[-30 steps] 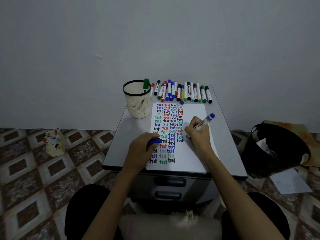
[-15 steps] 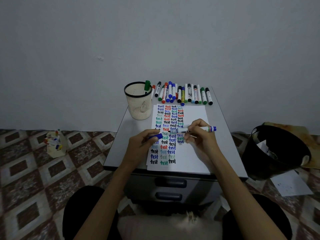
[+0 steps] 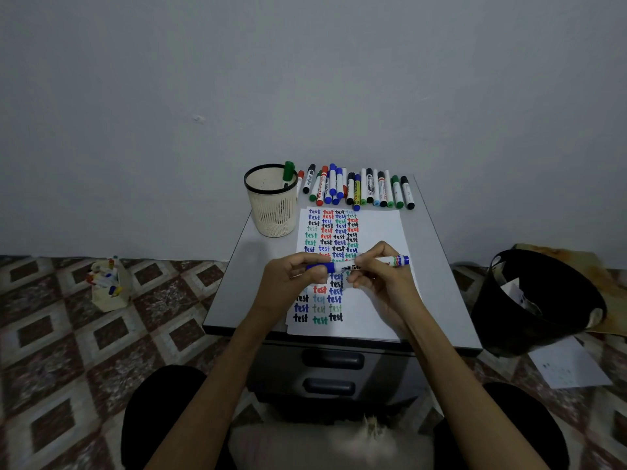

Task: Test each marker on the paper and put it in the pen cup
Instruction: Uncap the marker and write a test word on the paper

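Capping step: the left hand (image 3: 291,283) grips the cap (image 3: 320,267), the right hand (image 3: 383,276) grips the marker (image 3: 390,261), above the paper (image 3: 380,228). Next, I judge, press them together and carry the marker to the cup (image 3: 271,212) at the desk's far left corner.

One pen cup (image 3: 271,205) stands at about 10 o'clock on the grey drawer cabinet (image 3: 451,300), with one green marker (image 3: 288,172) in it. At 12 o'clock lies a row of markers (image 3: 358,188), roughly seventeen, overlapping too much for an exact count. One blue marker (image 3: 393,260) is held over the sheets of paper (image 3: 380,228), whose number I cannot tell, and two drawer handles (image 3: 332,359) show at 6 o'clock.
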The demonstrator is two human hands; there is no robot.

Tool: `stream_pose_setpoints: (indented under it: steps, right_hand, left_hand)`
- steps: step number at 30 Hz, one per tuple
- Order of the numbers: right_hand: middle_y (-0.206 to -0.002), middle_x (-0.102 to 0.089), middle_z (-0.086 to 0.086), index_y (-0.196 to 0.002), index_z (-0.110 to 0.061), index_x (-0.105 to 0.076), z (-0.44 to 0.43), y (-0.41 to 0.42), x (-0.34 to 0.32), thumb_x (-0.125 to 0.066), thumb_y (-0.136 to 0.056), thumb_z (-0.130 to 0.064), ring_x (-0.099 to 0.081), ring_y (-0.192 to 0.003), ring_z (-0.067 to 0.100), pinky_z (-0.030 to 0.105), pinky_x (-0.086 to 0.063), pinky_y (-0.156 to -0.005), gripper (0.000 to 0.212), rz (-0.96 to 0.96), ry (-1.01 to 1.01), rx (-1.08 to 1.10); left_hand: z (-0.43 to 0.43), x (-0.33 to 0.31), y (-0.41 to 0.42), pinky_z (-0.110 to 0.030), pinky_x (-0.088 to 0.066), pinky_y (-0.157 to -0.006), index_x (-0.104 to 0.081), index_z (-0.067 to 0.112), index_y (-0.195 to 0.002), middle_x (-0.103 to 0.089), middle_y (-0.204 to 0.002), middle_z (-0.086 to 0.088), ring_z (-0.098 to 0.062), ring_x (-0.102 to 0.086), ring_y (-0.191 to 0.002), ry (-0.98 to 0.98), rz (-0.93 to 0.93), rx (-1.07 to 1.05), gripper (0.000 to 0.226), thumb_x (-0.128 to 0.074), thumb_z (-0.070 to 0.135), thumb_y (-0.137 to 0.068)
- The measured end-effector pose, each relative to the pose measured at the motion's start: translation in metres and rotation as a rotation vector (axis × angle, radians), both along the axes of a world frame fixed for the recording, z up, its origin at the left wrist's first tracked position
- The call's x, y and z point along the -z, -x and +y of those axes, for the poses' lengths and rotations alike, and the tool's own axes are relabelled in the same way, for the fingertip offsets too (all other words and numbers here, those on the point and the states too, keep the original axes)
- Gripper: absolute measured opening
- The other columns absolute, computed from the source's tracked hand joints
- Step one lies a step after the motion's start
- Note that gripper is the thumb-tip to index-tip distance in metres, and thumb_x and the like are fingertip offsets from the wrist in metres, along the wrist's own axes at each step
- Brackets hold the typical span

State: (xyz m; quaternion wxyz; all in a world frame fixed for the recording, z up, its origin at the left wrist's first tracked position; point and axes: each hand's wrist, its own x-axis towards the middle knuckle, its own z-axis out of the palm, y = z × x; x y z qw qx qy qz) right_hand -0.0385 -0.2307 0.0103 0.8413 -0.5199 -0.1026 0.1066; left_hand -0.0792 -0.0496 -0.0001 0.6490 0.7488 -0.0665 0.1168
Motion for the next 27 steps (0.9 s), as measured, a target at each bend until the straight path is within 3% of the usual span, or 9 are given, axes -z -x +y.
stream_pose_setpoints:
  steps: [3,13,18,20,23,25,27]
  right_hand:
    - [-0.063,-0.064,0.021,-0.072,-0.001,-0.053,0.0,0.003,-0.008,-0.059,-0.083,0.012,-0.065,-0.049,0.024,0.027,-0.055,-0.048,0.018,-0.015,0.012,0.032]
    - [-0.058,-0.065,0.017,-0.07,-0.004,-0.052,0.013,0.01,-0.018,-0.061,-0.082,0.012,-0.067,-0.049,0.026,0.028,-0.056,-0.05,0.022,0.051,-0.017,0.062]
    - [-0.081,-0.07,0.022,-0.078,-0.003,-0.062,-0.002,0.012,-0.012,-0.07,-0.074,-0.003,-0.072,-0.07,0.028,0.029,-0.059,-0.063,0.008,0.181,-0.014,-0.101]
    - [-0.094,-0.071,0.024,-0.091,0.001,-0.066,-0.014,0.008,-0.014,-0.073,-0.073,-0.013,-0.072,-0.081,0.03,0.033,-0.06,-0.069,0.023,0.186,0.036,-0.186]
    - [-0.096,-0.073,0.021,-0.094,0.003,-0.071,-0.022,-0.002,-0.024,-0.073,-0.079,-0.014,-0.071,-0.088,0.029,0.028,-0.058,-0.074,0.023,-0.031,0.348,-0.206]
    - [-0.086,-0.075,0.013,-0.093,-0.002,-0.074,-0.015,-0.004,-0.032,-0.078,-0.075,-0.009,-0.072,-0.08,0.02,0.022,-0.056,-0.073,0.02,-0.246,0.638,-0.193]
    - [-0.08,-0.075,0.007,-0.096,-0.006,-0.075,0.0,-0.006,-0.032,-0.082,-0.072,-0.012,-0.073,-0.075,0.016,0.023,-0.058,-0.072,0.025,-0.393,0.781,-0.171]
  left_hand:
    - [-0.005,-0.004,0.003,-0.026,-0.057,-0.071,-0.068,0.016,-0.098,-0.071,-0.088,-0.01,-0.019,-0.071,-0.076,0.057,-0.01,-0.028,0.022,-0.066,0.001,-0.081]
    - [-0.006,-0.006,0.004,-0.023,-0.057,-0.065,-0.069,0.014,-0.096,-0.071,-0.085,-0.005,-0.011,-0.071,-0.07,-0.107,-0.199,-0.179,0.025,-0.067,-0.004,-0.079]
    - [0.011,-0.021,0.001,-0.018,-0.056,-0.069,-0.07,0.015,-0.097,-0.069,-0.089,0.001,-0.005,-0.069,-0.081,-0.283,-0.208,-0.051,0.025,-0.072,0.002,-0.077]
    - [0.018,-0.027,-0.002,-0.023,-0.057,-0.072,-0.072,0.016,-0.096,-0.072,-0.088,0.0,-0.01,-0.069,-0.082,-0.292,-0.181,-0.013,0.024,-0.074,0.004,-0.075]
    - [0.026,-0.031,-0.006,-0.025,-0.057,-0.074,-0.072,0.02,-0.091,-0.073,-0.088,0.001,-0.012,-0.068,-0.083,-0.316,-0.175,0.011,0.022,-0.076,0.006,-0.073]
    - [0.028,-0.033,-0.007,-0.02,-0.054,-0.074,-0.072,0.021,-0.088,-0.072,-0.088,0.004,-0.009,-0.067,-0.085,-0.327,-0.18,0.019,0.021,-0.076,0.007,-0.073]
    - [0.025,-0.035,-0.007,-0.015,-0.052,-0.074,-0.07,0.021,-0.089,-0.07,-0.089,0.007,-0.006,-0.066,-0.087,-0.329,-0.193,0.008,0.022,-0.077,0.009,-0.072]
